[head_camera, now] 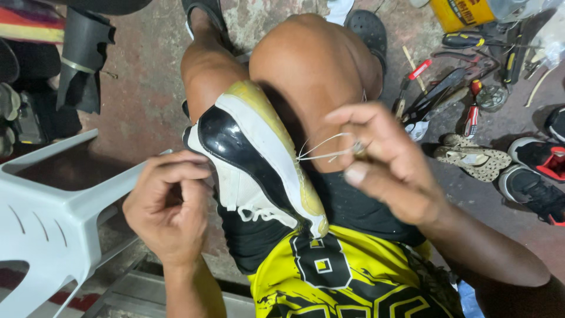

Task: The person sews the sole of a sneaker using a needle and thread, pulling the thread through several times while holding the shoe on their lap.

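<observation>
right hand (pixel 391 162) pinches thread (pixel 323 150), perhaps needle; yellow can (pixel 462 13) far.

Bright overhead light, slight motion blur

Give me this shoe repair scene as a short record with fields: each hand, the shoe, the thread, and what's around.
left hand: fingers closed beside the shoe's toe, next to a white plastic chair
right hand: pinching pale thread taut
shoe: black and white sneaker with yellowed sole, held between the knees, sole edge facing the right hand
thread: runs from the sole edge to the right hand
floor, right side: hand tools, a sandal, a black and red shoe
</observation>
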